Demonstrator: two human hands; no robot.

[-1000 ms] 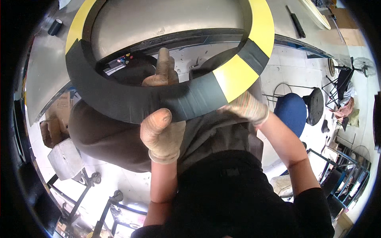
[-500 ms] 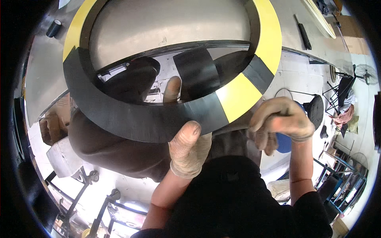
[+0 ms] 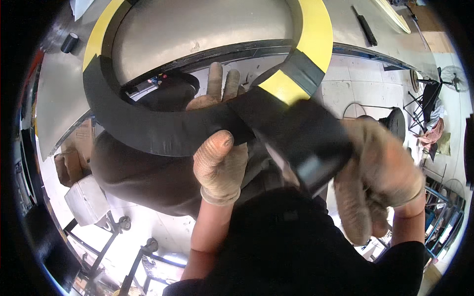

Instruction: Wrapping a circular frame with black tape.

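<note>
A large ring, yellow with much of its lower left side covered in black, was held tilted above the lap, its upper part reaching over the grey tabletop. A short black band was seen across its lower right side, with a yellow patch left bare just beside it. From the ring's lower edge a wide black strip was stretched out toward the right.

The ring's near rim was grasped by the gloved left grip, the thumb laid on the black face and two fingers shown through the opening. The strip's outer end was held by the gloved right grip; its exact finger placement was lost to blur.

Farther out on the tabletop, a small black roll was placed at the left and a slim black tool at the right. Below the left side, a cardboard box was seen.
</note>
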